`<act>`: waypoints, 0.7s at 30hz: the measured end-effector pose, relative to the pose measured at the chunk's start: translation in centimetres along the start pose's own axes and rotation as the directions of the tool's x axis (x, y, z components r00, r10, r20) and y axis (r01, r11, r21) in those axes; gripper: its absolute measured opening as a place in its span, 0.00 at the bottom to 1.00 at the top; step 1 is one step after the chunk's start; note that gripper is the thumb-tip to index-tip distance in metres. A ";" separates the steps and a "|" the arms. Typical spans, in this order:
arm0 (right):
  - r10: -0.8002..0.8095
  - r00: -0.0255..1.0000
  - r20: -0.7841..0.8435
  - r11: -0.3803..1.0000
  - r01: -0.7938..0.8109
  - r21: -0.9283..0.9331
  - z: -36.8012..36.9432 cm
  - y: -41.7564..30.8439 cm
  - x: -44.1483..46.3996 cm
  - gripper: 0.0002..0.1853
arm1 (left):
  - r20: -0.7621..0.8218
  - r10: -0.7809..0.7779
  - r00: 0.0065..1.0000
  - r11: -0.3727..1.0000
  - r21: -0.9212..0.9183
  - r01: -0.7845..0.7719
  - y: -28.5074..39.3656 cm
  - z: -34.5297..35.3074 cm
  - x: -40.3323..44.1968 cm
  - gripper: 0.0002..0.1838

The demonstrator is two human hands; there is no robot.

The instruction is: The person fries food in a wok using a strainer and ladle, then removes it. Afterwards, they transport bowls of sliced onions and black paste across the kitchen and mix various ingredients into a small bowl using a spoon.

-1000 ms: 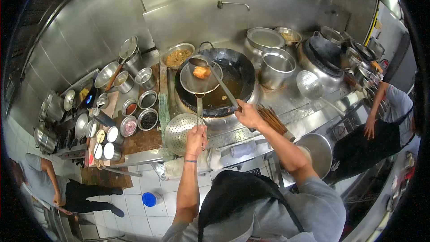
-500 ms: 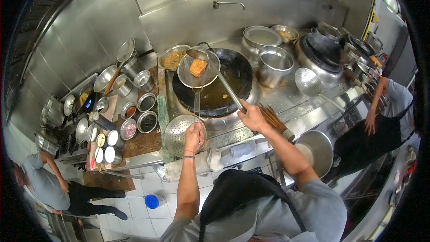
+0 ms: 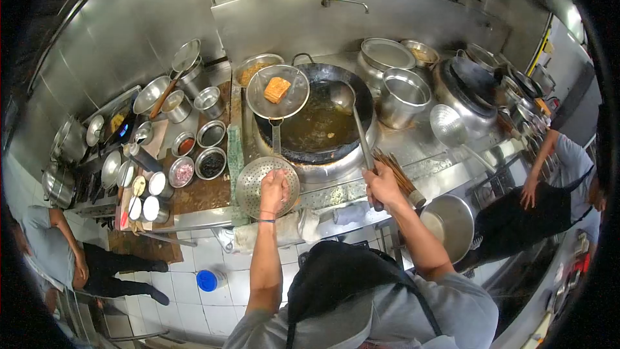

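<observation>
My left hand [image 3: 274, 190] is closed round the handle of a mesh strainer [image 3: 294, 98]. A golden-brown fried block of food [image 3: 277, 90] lies in the strainer, over the left side of a large black wok [image 3: 360, 94]. Dark oil [image 3: 320, 126] with a few small bits covers the wok's bottom. My right hand [image 3: 383, 185] grips a ladle [image 3: 363, 139] by its long handle. The ladle's bowl is tilted at the upper right inside of the wok. Beneath my left hand, a round perforated metal skimmer [image 3: 250, 184] rests at the counter's front.
Bowls of seasonings, including a dark one [image 3: 210, 163], stand to the left. A steel pot [image 3: 405, 97] and a second skimmer [image 3: 449, 124] are on the right. A bamboo brush [image 3: 402, 178] lies near my right hand. One co-worker [image 3: 55, 245] stands left, another [image 3: 549, 200] right.
The ladle has moved away from the strainer, down and right into the wok. My right hand has come lower and nearer my body. The strainer with the food has shifted slightly left in view.
</observation>
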State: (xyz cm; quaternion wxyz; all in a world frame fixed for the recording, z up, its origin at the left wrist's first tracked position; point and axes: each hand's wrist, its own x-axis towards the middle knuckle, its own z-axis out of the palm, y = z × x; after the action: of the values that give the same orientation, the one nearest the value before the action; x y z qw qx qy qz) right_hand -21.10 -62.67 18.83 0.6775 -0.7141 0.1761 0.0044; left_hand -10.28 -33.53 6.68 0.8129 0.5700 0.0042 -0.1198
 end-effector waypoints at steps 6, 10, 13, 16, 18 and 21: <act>0.163 0.918 0.362 0.553 -0.389 0.737 -2.7 -0.4 1.6 0.03 | -0.016 0.027 1.000 0.999 0.036 -0.026 0.4 0.1 -0.7 0.16; 0.109 0.894 0.435 0.420 -0.438 0.794 -2.9 -1.4 1.4 0.06 | -0.035 0.009 0.999 0.996 0.084 -0.006 0.5 0.2 -0.9 0.16; 0.073 0.887 0.456 0.402 -0.445 0.801 -2.7 -2.5 1.4 0.07 | -0.031 0.004 1.000 0.994 0.108 -0.001 0.4 0.2 -1.2 0.15; 0.037 0.883 0.467 0.402 -0.441 0.802 -2.1 -3.6 2.2 0.08 | -0.019 -0.011 1.000 0.993 0.118 0.013 0.7 0.6 -1.4 0.15; 0.029 0.886 0.463 0.421 -0.431 0.798 -1.5 -4.8 2.7 0.08 | -0.004 -0.022 1.000 0.992 0.121 0.022 0.6 0.9 -1.6 0.15; -0.016 0.872 0.489 0.449 -0.430 0.783 -0.3 -5.4 4.2 0.08 | 0.026 -0.037 0.999 0.993 0.115 0.034 1.0 1.4 -2.0 0.15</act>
State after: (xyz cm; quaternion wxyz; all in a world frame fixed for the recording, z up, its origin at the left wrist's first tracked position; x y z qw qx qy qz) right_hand -15.85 -63.91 23.00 0.9592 -0.2190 0.0885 0.1557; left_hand -12.25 -34.10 8.34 0.7765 0.6139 -0.0039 -0.1420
